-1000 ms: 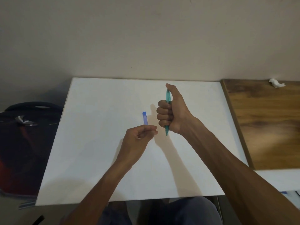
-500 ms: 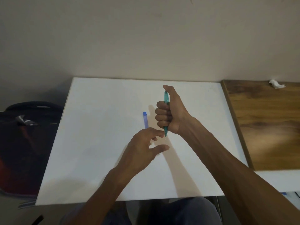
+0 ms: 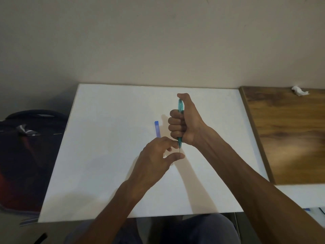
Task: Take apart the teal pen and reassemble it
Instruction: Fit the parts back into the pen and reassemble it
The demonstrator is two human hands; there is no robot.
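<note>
My right hand (image 3: 186,124) holds the teal pen (image 3: 180,107) upright in a closed fist above the white table (image 3: 109,155), thumb on the pen's top end and tip pointing down. A thin dark point sticks out below the pen's tip. My left hand (image 3: 156,159) is just below and left of it, forefinger and thumb apart on either side of that thin point, the forefinger touching the tip. A small blue case (image 3: 157,129) lies flat on the table left of the fist, its near end hidden by my left hand.
A wooden board (image 3: 288,138) adjoins the white table on the right, with a crumpled white scrap (image 3: 299,91) at its far edge. A dark bag (image 3: 22,152) sits on the floor to the left. The wall stands right behind the table.
My left hand opened from a pinch and moved right up to the pen's tip. The right fist with the pen lowered slightly and shifted left.
</note>
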